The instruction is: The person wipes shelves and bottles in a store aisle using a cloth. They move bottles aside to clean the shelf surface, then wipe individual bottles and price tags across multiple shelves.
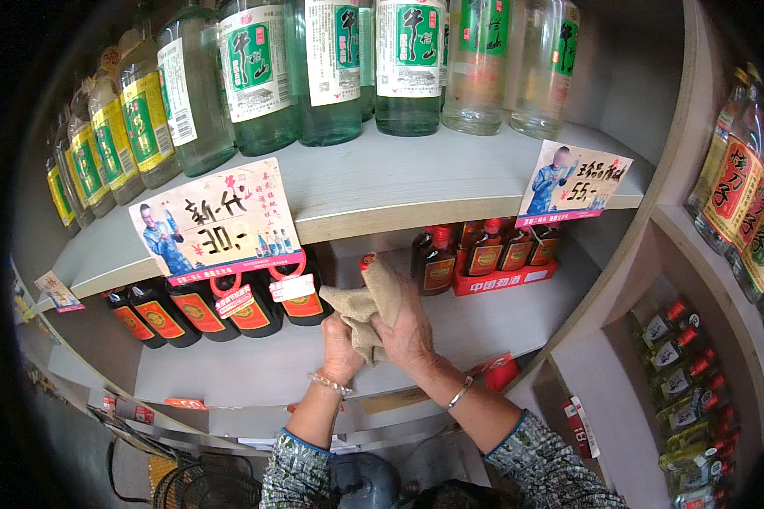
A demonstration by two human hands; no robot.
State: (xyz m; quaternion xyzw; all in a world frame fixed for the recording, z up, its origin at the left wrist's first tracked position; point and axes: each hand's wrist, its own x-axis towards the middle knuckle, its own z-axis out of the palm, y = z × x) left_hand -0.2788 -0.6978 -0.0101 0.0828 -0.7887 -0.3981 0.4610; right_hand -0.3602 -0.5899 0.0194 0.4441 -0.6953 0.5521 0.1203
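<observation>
In front of the lower shelf my two hands are close together around a beige cloth [382, 292]. My left hand [342, 348] grips the cloth's left side, and my right hand [407, 334] has its right side. A red cap [368, 259] shows at the top of the cloth; whatever is beneath it is wrapped and hidden, so I cannot tell which hand bears it. Dark bottles with red labels [251, 316] stand left of my hands. To the right, small dark bottles with red caps [486, 254] stand in and beside a red carton [506, 278].
Clear and green glass bottles [407, 114] line the upper shelf [382, 172], whose edge carries price cards [219, 223] above my hands. A curved divider [611, 280] rises at right, with more bottles [681, 382] beyond. Below left is a dark woven chair [204, 483].
</observation>
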